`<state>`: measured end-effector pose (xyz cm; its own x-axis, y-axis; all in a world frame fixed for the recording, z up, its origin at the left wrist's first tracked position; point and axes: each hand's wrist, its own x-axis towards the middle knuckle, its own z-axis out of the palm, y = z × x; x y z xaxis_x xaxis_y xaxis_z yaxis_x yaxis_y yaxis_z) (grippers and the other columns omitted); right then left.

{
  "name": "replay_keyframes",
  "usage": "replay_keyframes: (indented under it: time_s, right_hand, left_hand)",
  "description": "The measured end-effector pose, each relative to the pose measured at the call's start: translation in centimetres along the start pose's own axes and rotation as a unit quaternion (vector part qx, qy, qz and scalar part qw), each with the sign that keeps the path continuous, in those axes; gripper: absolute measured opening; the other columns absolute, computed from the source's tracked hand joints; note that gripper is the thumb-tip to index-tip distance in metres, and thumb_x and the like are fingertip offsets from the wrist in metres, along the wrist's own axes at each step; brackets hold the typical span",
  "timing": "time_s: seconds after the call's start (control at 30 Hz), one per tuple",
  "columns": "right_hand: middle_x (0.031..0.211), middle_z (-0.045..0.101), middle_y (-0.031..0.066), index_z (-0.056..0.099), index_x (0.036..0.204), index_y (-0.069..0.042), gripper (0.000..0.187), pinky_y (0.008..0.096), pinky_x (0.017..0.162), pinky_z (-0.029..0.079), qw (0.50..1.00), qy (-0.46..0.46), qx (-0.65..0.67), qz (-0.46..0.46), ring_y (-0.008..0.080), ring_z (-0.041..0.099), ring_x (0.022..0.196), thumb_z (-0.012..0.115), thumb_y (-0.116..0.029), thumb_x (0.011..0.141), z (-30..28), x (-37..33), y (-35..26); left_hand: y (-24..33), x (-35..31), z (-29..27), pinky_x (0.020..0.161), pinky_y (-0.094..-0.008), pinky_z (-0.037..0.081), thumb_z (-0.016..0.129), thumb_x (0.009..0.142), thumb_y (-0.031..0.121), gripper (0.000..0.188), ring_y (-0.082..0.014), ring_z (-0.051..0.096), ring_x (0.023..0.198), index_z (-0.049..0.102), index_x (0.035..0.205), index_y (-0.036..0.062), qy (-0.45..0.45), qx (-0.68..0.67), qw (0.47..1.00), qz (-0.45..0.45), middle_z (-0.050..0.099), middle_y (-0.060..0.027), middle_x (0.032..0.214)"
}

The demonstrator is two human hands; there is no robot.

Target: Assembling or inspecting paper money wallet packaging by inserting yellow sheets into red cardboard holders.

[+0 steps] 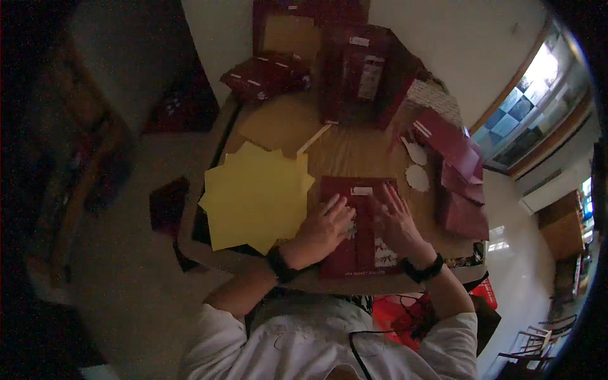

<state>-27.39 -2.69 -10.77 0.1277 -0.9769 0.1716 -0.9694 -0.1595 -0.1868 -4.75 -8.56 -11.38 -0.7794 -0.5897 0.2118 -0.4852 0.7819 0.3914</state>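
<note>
A flat dark red paper bag (360,247) with a small white label near its top lies in front of me at the table's near edge. My left hand (326,229) rests on its left side, fingers stretched out. On the right side of the bag lies my right hand (400,227), its fingers spread and flat. Neither hand grips anything. Left of the bag, close to my left hand, are large yellow paper sheets (256,199), stacked at turned angles so their corners stick out.
A dark red bag (361,82) stands upright at the back, with folded red packets (269,77) to its left. More red bags (459,168) overlap along the right edge. Near them lies a white scalloped disc (417,178). A red basket (392,316) sits below the table.
</note>
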Motion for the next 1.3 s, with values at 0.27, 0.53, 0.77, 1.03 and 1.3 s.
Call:
replay_keyframes:
  time_s: [0.27,0.53,0.77,1.03,1.3]
  right_hand:
    - [0.142,0.026,0.0214,0.033,0.138,-0.015,0.060,0.0547,0.101,0.029,0.996,-0.060,-0.034,-0.060,0.0411,0.026,0.131,0.054,-0.036,0.086,1.1,0.0,-1.1]
    - [0.137,0.036,0.0178,0.032,0.136,-0.011,0.058,0.0488,0.095,0.039,0.725,0.019,0.682,0.092,0.0335,0.045,0.118,0.052,-0.038,0.089,1.6,-0.6,1.6]
    - [0.103,0.060,0.0058,0.050,0.116,-0.004,0.031,0.0299,0.074,0.047,0.638,0.043,0.715,0.283,0.0143,0.056,0.092,0.049,-0.026,0.094,-1.3,-2.2,3.0]
    - [0.102,0.062,0.0031,0.056,0.111,-0.001,0.028,0.0265,0.074,0.047,0.837,0.128,0.514,0.137,0.0113,0.057,0.087,0.061,0.000,0.083,-7.7,-2.5,0.3]
    - [0.101,0.061,0.0066,0.055,0.110,-0.002,0.029,0.0259,0.084,0.046,0.594,0.092,0.770,0.212,0.0120,0.056,0.095,0.056,0.006,0.082,-6.9,-4.2,0.7]
  left_hand:
    - [-0.7,0.1,3.0,0.107,-0.0510,0.025,0.056,0.085,0.037,0.058,-0.0422,0.019,0.133,0.041,0.133,0.0097,-0.017,0.055,0.998,0.031,0.030,-0.0191,0.142]
    - [-1.8,-1.1,1.5,0.103,-0.0456,0.031,0.063,0.082,0.021,0.056,-0.0373,0.032,0.127,0.040,0.131,0.0072,0.091,-0.103,0.989,-0.058,0.039,-0.0215,0.134]
    - [-2.3,-2.2,-0.3,0.084,-0.0302,0.046,0.063,0.085,0.022,0.050,-0.0184,0.054,0.100,0.043,0.127,0.0019,0.076,-0.460,0.842,-0.274,0.055,-0.0095,0.117]
    - [1.7,-1.3,-7.0,0.083,-0.0289,0.045,0.065,0.083,0.012,0.032,-0.0142,0.057,0.090,0.057,0.111,-0.0004,0.175,-0.500,0.829,-0.180,0.061,-0.0053,0.099]
    - [1.6,-2.1,-7.3,0.085,-0.0299,0.044,0.065,0.082,0.009,0.032,-0.0151,0.056,0.096,0.056,0.111,0.0005,0.174,-0.491,0.851,-0.070,0.061,-0.0068,0.099]
